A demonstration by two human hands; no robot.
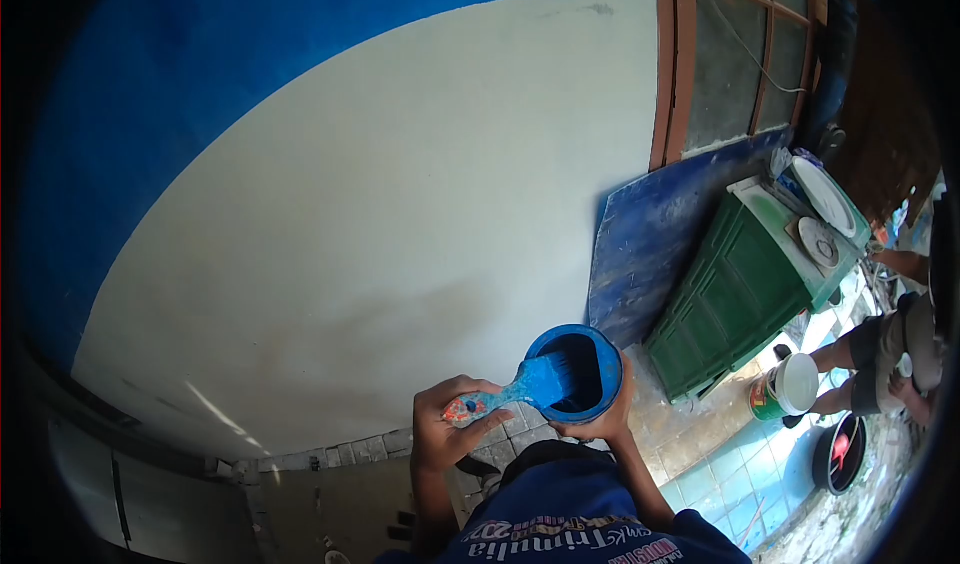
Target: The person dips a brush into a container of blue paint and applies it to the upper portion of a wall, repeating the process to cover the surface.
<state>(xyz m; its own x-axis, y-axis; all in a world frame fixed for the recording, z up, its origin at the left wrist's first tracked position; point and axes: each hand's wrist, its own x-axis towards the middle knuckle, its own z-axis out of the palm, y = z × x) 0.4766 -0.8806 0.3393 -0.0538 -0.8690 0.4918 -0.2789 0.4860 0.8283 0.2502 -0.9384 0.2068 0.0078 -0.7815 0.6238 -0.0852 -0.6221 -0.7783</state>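
Note:
My left hand (450, 419) is closed round the handle of a paintbrush (510, 392), which is smeared with blue and some orange paint. Its blue bristles dip inside the mouth of a paint pot (612, 369) with a blue-coated rim. My right hand (610, 419) grips that pot from its right side and below, fingers partly hidden behind it. Both hands are low in front of my body, close to a white wall (390, 194). Blue paint (200, 44) covers the wall's upper left along a curved edge.
A green cabinet (720, 294) stands at the right, with lids on top, beside a blue board (640, 234). A white bucket (797, 384) and a black basin (838, 454) are on the floor. Another person (890, 354) is at the far right. A brown-framed window (735, 64) sits above.

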